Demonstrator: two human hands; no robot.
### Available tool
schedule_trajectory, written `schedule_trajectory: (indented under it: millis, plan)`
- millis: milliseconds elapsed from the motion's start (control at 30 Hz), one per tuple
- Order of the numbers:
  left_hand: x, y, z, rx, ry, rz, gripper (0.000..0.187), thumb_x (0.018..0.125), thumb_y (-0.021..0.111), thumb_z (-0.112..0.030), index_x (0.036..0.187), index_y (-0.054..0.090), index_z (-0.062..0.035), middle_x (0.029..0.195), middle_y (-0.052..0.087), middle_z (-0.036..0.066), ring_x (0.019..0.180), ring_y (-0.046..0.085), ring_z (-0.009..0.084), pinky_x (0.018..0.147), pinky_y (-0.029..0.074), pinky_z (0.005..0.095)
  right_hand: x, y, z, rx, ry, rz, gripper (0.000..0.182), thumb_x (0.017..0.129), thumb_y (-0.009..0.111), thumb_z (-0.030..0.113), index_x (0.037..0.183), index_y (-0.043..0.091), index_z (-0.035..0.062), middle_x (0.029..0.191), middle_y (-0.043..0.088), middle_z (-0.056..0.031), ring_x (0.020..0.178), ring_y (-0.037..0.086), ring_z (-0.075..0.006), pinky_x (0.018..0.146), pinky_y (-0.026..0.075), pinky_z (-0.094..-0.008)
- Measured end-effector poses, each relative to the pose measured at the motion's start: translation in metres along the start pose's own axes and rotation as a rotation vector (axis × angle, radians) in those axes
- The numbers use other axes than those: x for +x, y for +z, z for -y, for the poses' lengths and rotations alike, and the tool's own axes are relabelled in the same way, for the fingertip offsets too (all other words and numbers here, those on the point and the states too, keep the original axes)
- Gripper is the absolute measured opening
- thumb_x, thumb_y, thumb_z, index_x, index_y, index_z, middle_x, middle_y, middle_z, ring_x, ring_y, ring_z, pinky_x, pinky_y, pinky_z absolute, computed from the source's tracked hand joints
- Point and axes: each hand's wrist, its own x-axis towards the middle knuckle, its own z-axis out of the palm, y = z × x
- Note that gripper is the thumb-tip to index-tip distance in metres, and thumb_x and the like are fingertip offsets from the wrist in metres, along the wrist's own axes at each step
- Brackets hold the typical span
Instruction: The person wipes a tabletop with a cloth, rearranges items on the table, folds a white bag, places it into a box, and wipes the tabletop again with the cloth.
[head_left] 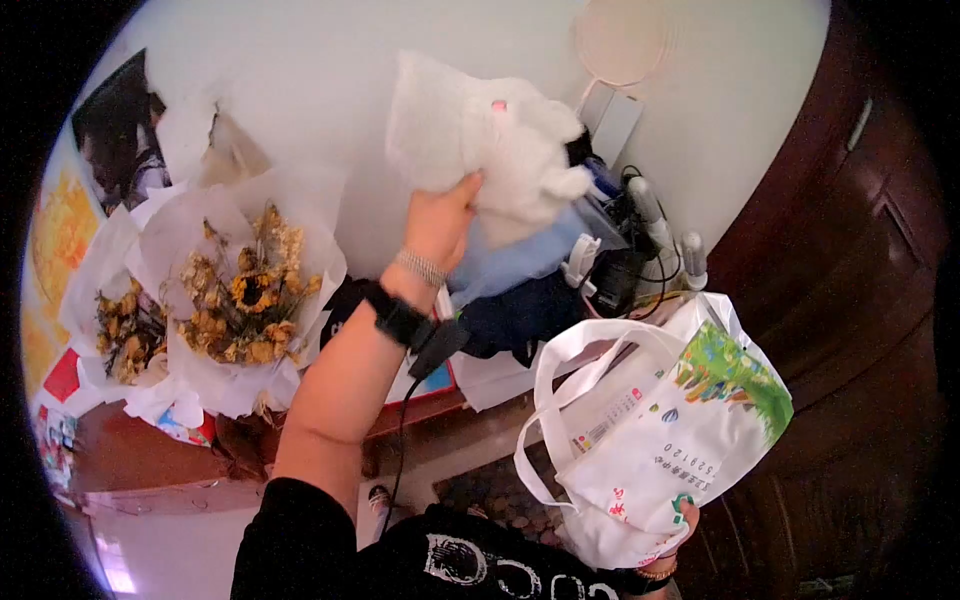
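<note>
My left hand (440,225), with a watch and a bracelet at the wrist, pinches the lower edge of a white fluffy hat (480,140). A small pink mark and rounded bumps show on the hat, which is raised in front of the wall. Low on the right, my right hand (687,520) grips the lower part of a white tote bag (640,450) with a green printed picture and red and dark lettering. The bag is tilted, its loop handles hanging to the left and its mouth partly open. Most of my right hand is hidden by the bag.
Light blue fabric (515,260) and dark navy cloth (530,315) lie behind the hat. Black cables and a white power strip (582,260) sit beside them. Wrapped dried flowers (245,290) stand left on a reddish-brown ledge (120,450). A dark wooden door (850,300) is right.
</note>
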Motion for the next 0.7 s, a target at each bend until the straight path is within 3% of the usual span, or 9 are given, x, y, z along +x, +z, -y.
schedule_trajectory:
  millis: [33,133,267,367,433,567,600,633,700]
  plan:
    - [0.016,0.012,0.002,-0.276,-0.182,0.018,0.032,0.083,0.057,-0.004,0.114,0.051,0.0017,0.11,0.057,0.011,0.095,0.057,0.0235,0.083,0.045,0.0348,0.003,-0.008,-0.001,0.008,-0.012,-0.02,0.073,0.068,0.052,0.037,0.128,0.034,-0.0006,0.121,0.046,-0.0198,0.108,0.048,-0.0359,0.092,0.041,-0.0466]
    - [0.06,0.027,0.047,-0.457,-0.233,0.177,0.036,0.088,0.053,-0.009,0.12,0.043,0.0034,0.112,0.054,0.014,0.103,0.052,0.0258,0.095,0.04,0.0389,0.005,-0.043,-0.007,0.04,-0.032,-0.078,0.072,0.07,0.053,0.038,0.127,0.034,-0.0016,0.121,0.046,-0.02,0.108,0.047,-0.0354,0.091,0.041,-0.0463]
    - [0.113,-0.032,0.191,-0.043,-0.492,0.299,0.028,0.087,0.052,-0.015,0.11,0.049,0.0015,0.097,0.059,0.016,0.086,0.061,0.0269,0.073,0.052,0.037,0.006,-0.084,-0.014,0.067,-0.043,-0.123,0.072,0.074,0.055,0.04,0.127,0.034,-0.003,0.122,0.045,-0.0203,0.108,0.047,-0.0347,0.09,0.041,-0.0459]
    - [0.089,-0.025,0.172,0.202,-0.649,0.049,0.033,0.089,0.053,-0.023,0.109,0.047,0.0023,0.095,0.058,0.015,0.083,0.059,0.0258,0.072,0.052,0.0359,0.007,-0.104,-0.019,0.083,-0.041,-0.125,0.071,0.076,0.057,0.041,0.126,0.033,-0.004,0.122,0.045,-0.0204,0.108,0.046,-0.0341,0.089,0.041,-0.0456]
    - [0.084,-0.033,0.173,0.213,-0.674,0.068,0.033,0.088,0.055,-0.028,0.102,0.048,0.0014,0.086,0.059,0.014,0.073,0.059,0.0223,0.065,0.052,0.0328,0.0,-0.095,-0.017,0.062,-0.05,-0.157,0.071,0.075,0.056,0.04,0.126,0.034,-0.0037,0.121,0.045,-0.0209,0.108,0.047,-0.0346,0.09,0.041,-0.0459]
    - [0.045,-0.035,0.123,0.421,-0.532,0.083,0.023,0.087,0.054,-0.02,0.094,0.049,0.0015,0.079,0.06,0.013,0.066,0.059,0.0198,0.059,0.051,0.0305,-0.007,-0.021,-0.006,0.003,-0.082,-0.218,0.07,0.068,0.05,0.032,0.127,0.034,-0.0011,0.119,0.047,-0.0225,0.108,0.049,-0.0374,0.095,0.04,-0.0474]
    - [0.026,-0.045,0.115,0.43,-0.422,0.084,0.018,0.086,0.055,-0.015,0.088,0.049,0.0019,0.074,0.06,0.014,0.064,0.06,0.02,0.057,0.051,0.0304,0.002,-0.082,-0.011,-0.164,-0.153,-0.238,0.067,0.071,0.049,0.04,0.126,0.037,0.0033,0.119,0.047,-0.0184,0.109,0.047,-0.033,0.092,0.041,-0.0429]
    - [0.006,-0.064,0.114,0.444,-0.432,0.052,0.018,0.086,0.055,-0.015,0.088,0.049,0.0019,0.074,0.06,0.014,0.064,0.06,0.02,0.057,0.051,0.0304,0.001,-0.079,-0.013,-0.171,-0.119,-0.227,0.067,0.071,0.049,0.04,0.126,0.037,0.0033,0.119,0.047,-0.0184,0.109,0.047,-0.033,0.092,0.041,-0.0429]
    - [-0.046,-0.107,0.115,0.595,0.017,-0.016,0.016,0.083,0.056,-0.011,0.091,0.05,0.0008,0.079,0.061,0.012,0.067,0.06,0.0179,0.059,0.049,0.0295,-0.004,-0.059,-0.01,-0.483,-0.518,0.205,0.066,0.073,0.047,0.043,0.126,0.038,0.0034,0.12,0.046,-0.0187,0.11,0.046,-0.0319,0.092,0.041,-0.042]
